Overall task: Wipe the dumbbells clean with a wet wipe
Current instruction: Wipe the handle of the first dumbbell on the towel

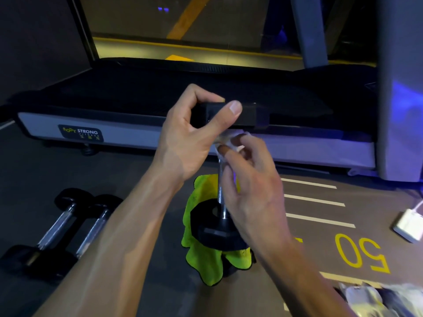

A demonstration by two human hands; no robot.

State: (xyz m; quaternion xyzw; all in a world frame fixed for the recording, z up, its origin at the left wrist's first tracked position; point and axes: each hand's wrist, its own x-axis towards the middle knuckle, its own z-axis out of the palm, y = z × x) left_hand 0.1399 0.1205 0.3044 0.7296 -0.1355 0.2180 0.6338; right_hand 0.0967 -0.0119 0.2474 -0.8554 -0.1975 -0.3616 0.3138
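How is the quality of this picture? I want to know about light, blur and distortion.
Head view: the room is dim, with a blue-violet cast on the treadmill side. The right hand and the wet wipe are motion-blurred, while the left hand gripping the dumbbell is sharper. The wide lens bends the treadmill edge, and the packet at the bottom right is smeared.

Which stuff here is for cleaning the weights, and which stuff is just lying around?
For the job:
- upright dumbbell, top gripped by the left hand
- wet wipe, held by the right hand against the handle
- two dumbbells on the floor
- green cloth under the upright dumbbell

Just lying about:
- treadmill
- white box
- packet, too blurred to identify
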